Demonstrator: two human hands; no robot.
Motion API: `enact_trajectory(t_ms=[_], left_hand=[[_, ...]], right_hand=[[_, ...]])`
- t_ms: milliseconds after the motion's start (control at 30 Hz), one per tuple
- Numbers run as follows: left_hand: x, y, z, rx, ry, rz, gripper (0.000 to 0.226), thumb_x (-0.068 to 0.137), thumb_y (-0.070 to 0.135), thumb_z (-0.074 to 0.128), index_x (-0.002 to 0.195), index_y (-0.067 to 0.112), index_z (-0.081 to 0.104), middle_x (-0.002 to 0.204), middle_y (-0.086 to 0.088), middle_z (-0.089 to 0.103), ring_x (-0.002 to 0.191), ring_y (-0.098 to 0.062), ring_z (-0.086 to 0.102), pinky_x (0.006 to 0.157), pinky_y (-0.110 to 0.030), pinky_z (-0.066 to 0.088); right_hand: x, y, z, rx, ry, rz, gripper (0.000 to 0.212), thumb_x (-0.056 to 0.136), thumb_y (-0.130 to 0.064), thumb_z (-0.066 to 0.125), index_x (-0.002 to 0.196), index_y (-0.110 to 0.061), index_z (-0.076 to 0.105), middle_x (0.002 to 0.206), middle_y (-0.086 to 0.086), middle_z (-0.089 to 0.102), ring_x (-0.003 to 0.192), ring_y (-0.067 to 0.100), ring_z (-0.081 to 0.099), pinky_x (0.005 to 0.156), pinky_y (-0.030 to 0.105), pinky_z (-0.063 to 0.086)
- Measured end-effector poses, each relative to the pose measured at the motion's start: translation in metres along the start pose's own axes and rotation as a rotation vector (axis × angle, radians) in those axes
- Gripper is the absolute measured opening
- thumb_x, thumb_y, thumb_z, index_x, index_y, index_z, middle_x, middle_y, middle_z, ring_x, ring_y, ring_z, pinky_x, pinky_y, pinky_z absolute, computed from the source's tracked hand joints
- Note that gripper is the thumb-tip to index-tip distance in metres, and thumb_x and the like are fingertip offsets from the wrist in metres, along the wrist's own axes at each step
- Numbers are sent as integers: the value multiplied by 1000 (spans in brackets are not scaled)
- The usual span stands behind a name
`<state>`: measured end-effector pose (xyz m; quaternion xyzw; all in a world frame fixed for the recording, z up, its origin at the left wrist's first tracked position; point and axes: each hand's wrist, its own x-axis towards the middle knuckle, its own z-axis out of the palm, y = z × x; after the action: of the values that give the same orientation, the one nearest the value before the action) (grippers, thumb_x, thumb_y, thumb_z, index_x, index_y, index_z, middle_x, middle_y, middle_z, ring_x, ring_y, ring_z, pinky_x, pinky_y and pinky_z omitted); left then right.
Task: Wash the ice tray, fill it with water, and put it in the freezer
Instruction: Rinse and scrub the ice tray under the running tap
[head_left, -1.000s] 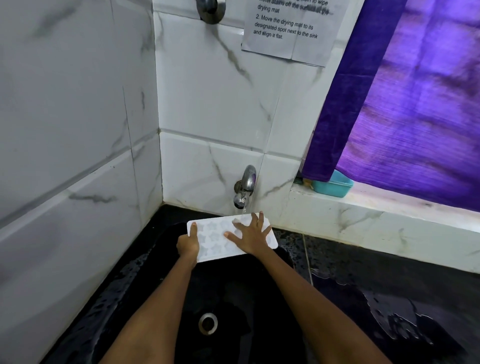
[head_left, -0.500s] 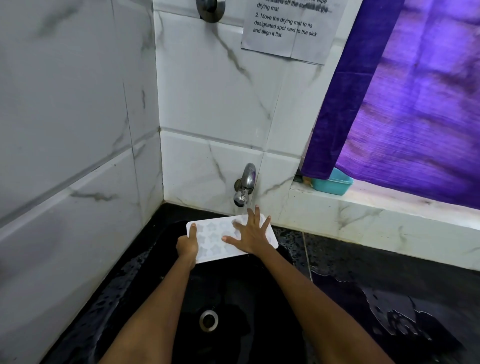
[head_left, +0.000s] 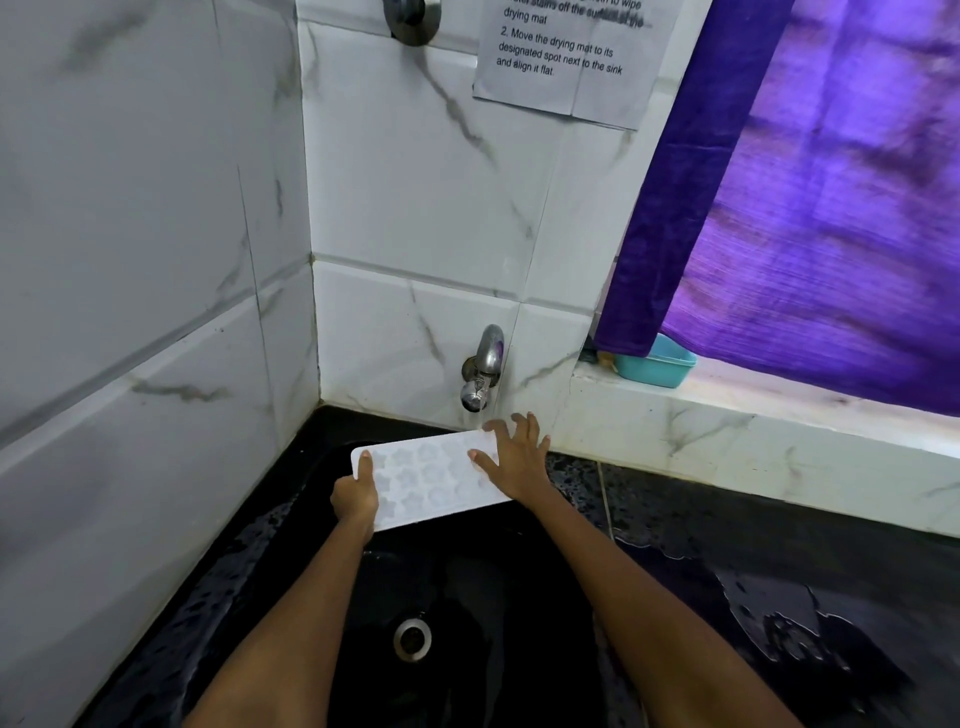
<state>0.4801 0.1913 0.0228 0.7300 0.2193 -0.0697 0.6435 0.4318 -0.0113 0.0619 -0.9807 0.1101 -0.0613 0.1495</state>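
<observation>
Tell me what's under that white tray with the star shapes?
The ice tray is held over the black sink, below the tap. The left hand grips its left end; the right hand lies spread on top. The basin directly beneath it is hidden.

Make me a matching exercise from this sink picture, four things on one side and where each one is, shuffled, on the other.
Things:
1. ice tray
2. tap
3. teal tub
4. drain

Places:
A. on the window ledge by the purple curtain
B. at the bottom of the black sink
C. on the tiled wall above the sink
D. held over the sink, under the spout

Pairs: 1-D, 2-C, 3-A, 4-B
</observation>
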Motion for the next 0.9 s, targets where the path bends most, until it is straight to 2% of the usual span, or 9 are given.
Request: enact_trajectory(t_ms=[167,233,300,433,467,567,667,833,900], left_hand=[[-4,3,1,-27,-34,43,60,94,43,51,112,-14,59,117,-29,61,108,-42,60,92,-44,49],[-4,4,0,-52,-28,41,60,94,44,51,111,-13,60,116,-28,62,107,-42,60,92,-45,50],[0,4,-6,-68,-7,53,59,94,43,51,107,-14,61,111,-28,63,105,-42,61,88,-43,49],[5,-2,-16,-25,-18,88,54,94,43,51,72,-5,60,75,-12,59,88,-35,61,75,-35,44],[4,-3,-15,-27,-22,82,53,94,43,51,73,-4,60,76,-11,59,88,-35,60,76,-36,45],[2,-5,-12,-53,1,56,58,94,44,51,103,-13,63,104,-24,64,102,-40,61,86,-40,48],[4,-6,-14,-28,0,63,59,94,43,51,104,-14,62,111,-29,63,104,-41,61,89,-42,48],[3,-4,-9,-75,-4,48,59,94,43,51,109,-13,62,114,-29,63,107,-41,60,92,-43,48],[4,-2,-9,-60,-4,54,59,94,43,51,106,-13,62,113,-29,64,105,-42,61,89,-42,48]], right_hand=[[0,-6,14,-86,-141,44,64,88,-64,39,138,-23,41,157,21,-3,144,37,-19,107,70,-4],[2,-13,19,-23,-164,81,72,86,-67,41,143,-24,31,157,20,-11,142,37,-24,106,71,-6],[3,-13,18,28,-164,44,72,83,-67,47,142,-29,34,157,17,-10,141,36,-27,106,71,-7],[3,-4,15,-110,-168,2,54,86,-65,42,130,-35,52,157,19,-2,142,37,-25,105,73,-5],[3,-6,18,-141,-175,6,57,87,-66,39,132,-33,49,157,20,-4,142,38,-25,104,73,-5],[1,-12,22,-67,-214,19,69,82,-70,45,140,-34,35,157,19,-9,142,37,-26,104,73,-7],[1,-2,15,-37,-204,43,58,82,-69,46,133,-40,44,157,16,-1,143,36,-24,104,73,-6],[1,-7,14,-5,-185,50,65,81,-70,46,139,-42,34,158,15,-10,142,36,-25,104,72,-9],[1,-3,8,-22,-200,43,60,81,-70,46,135,-45,41,158,14,-6,142,36,-26,104,72,-11]])
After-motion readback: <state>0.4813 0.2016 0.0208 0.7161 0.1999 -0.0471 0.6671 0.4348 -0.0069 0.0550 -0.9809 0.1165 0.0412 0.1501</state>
